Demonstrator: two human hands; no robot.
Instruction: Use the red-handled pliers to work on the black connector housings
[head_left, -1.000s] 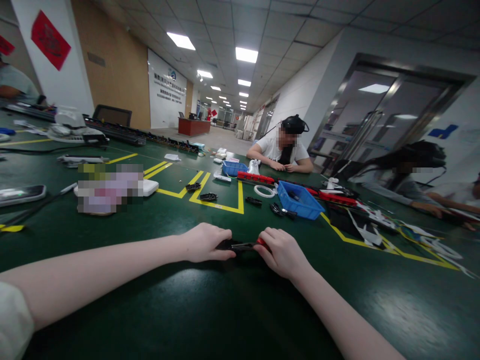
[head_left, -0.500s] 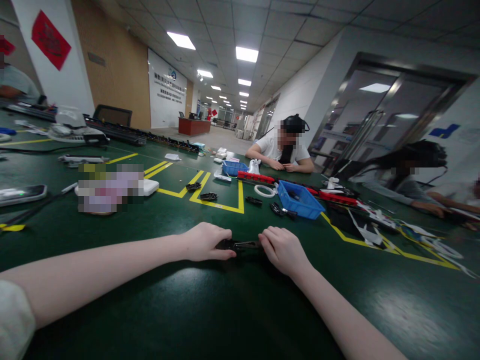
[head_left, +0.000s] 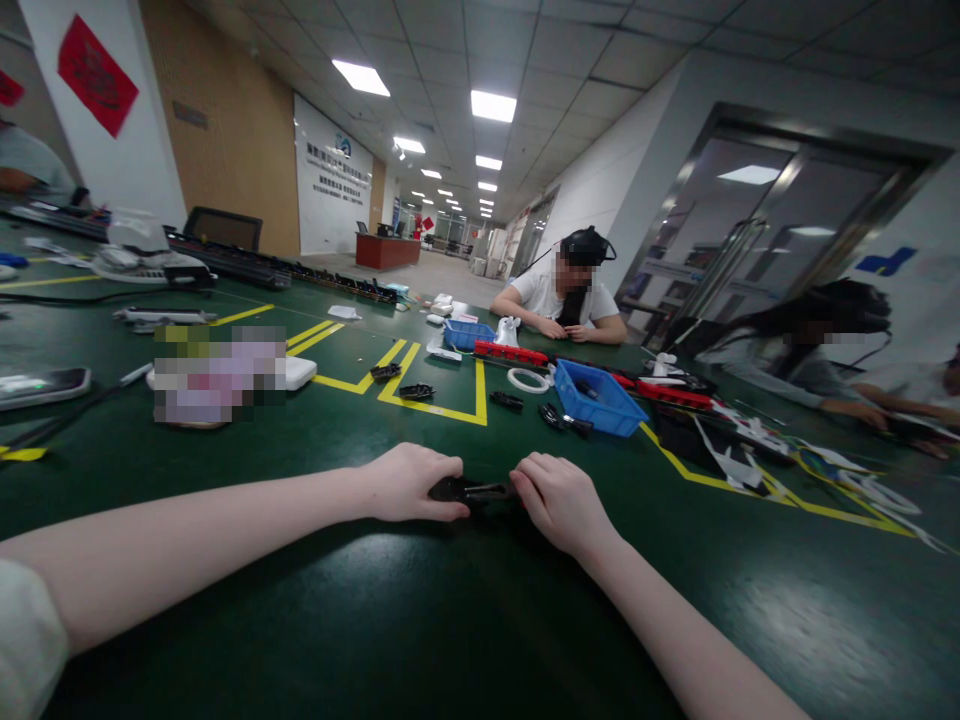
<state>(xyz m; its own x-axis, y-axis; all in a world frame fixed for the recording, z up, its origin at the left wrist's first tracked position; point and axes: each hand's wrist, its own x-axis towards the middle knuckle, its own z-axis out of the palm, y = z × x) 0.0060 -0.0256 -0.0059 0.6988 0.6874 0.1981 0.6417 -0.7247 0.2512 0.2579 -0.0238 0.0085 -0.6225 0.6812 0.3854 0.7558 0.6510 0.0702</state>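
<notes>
- And there's the change: the red piece peeking from the right hand (head_left: pixel 561 500) a second ago has gone from sight, while both arms hold almost the same pose.
- What that means: the work looks to be at a fine, fingertip stage, with attention on the black part (head_left: pixel 480 492), bang in the middle of the frame, between the hands.
- Left hand (head_left: pixel 409 483), just left of centre: thumb and fingers pinching the part's left end, steady as you like.
- Right hand, just right of centre: fingers curled in at the other end; whether they grip it, or hide something, the view doesn't show.
- Now the part itself: slim, dark, lying lengthwise, with a glossy streak that could be metal or shiny plastic.
- Beneath it all, the worktop (head_left: pixel 300 620), deep green, smooth, throwing back soft glare at lower right.
- Above the hands, three small, knobbly black pieces (head_left: pixel 416 391) near or inside the flat yellow tape (head_left: pixel 481 395).
- Right of those, a smooth white ring (head_left: pixel 511 379) beside the blue bin (head_left: pixel 611 418), straight-walled, likely moulded plastic.
</notes>
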